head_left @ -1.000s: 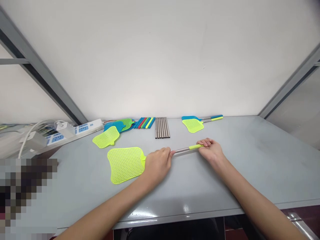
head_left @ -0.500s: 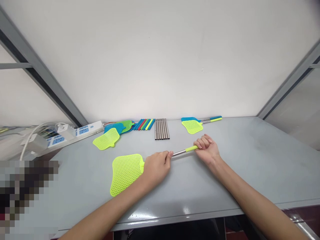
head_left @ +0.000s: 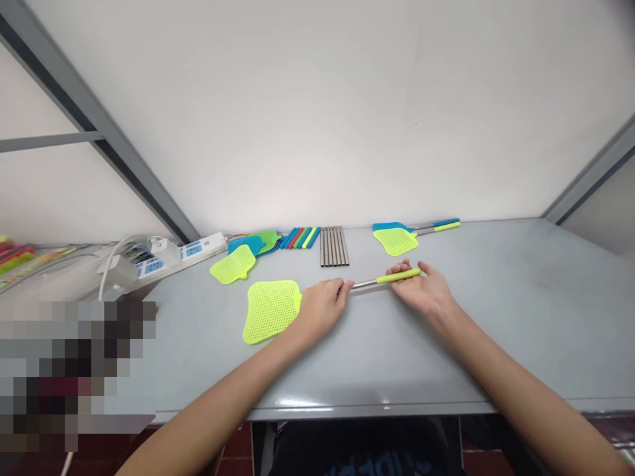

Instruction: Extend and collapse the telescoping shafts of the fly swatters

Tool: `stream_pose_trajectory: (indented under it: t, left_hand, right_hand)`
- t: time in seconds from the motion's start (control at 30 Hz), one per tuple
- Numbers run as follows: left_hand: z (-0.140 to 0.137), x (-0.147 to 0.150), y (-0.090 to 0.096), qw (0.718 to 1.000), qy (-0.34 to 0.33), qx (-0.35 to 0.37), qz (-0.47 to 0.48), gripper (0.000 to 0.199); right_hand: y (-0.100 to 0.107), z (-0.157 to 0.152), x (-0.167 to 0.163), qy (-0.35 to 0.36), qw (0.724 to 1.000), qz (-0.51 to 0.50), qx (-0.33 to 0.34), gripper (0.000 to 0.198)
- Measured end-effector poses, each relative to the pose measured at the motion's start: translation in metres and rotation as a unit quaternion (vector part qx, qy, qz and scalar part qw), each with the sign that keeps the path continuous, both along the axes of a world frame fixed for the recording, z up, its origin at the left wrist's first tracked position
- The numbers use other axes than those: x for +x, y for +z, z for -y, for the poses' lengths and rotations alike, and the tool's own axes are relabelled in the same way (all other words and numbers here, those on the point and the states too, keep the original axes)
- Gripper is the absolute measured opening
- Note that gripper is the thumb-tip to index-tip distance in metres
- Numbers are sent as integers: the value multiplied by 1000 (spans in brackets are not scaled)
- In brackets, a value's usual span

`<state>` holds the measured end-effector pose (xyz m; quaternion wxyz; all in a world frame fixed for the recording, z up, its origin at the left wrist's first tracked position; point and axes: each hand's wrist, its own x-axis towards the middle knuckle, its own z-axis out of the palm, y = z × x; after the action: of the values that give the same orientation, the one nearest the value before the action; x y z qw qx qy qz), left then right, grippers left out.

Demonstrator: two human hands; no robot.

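My left hand (head_left: pixel 323 305) is closed around the metal shaft of a yellow-green fly swatter (head_left: pixel 272 312), just right of its perforated head. The swatter lies sideways over the table, its head out to the left. Under the yellow grip at the other end is my right hand (head_left: pixel 427 289), palm up with the fingers loosened and apart. The grip (head_left: pixel 399 276) rests against those fingers and shows along most of its length. Part of the shaft is hidden by my left hand.
Several metal tubes (head_left: pixel 334 246) lie side by side near the wall, next to coloured grips (head_left: pixel 300 238). Loose swatter heads (head_left: pixel 233 264) overlap at left. Two swatters with handles (head_left: pixel 395 241) lie at back right. A power strip (head_left: pixel 181 256) with cables occupies the left edge.
My right hand has opened from a closed grasp around the handle's end, turning palm up. My left hand keeps its hold on the shaft. The camera view has shifted slightly.
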<state>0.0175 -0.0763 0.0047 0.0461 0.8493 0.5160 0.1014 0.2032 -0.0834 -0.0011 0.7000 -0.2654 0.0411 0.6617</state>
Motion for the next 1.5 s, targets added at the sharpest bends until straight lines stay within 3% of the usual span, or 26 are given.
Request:
stream_pose_trajectory:
  t: [0.17,0.33,0.5,0.8,0.9,1.03,1.13,1.5]
  left_hand:
    - [1,-1,1,1000,11,-12,-8,47]
    - [-2,-3,-2,1000,-5,10,-2,48]
    - [-4,-5,-6,1000,-14,24,-6,49]
    - [-4,-4,-6,999,-9,31,3,47]
    - [-2,-4,-3,999,-11,39,3,46]
    - [0,-3,1,998,-19,56,15,46]
    - [1,-3,2,997,-22,64,31,45]
    - [-5,-9,0,999,10,13,45,50]
  right_hand:
    - [-1,-1,4,1,997,19,-69,17]
    - [-2,-2,4,-8,996,4,-87,14]
    - [-2,-1,3,-7,995,28,-98,23]
    - [-8,-2,-4,50,977,199,-67,22]
    - [-7,-1,-6,112,970,209,-53,30]
    - [-2,6,-8,247,925,288,-15,34]
    - [1,9,-9,280,883,375,3,35]
    - [-10,9,-14,319,878,344,93,36]
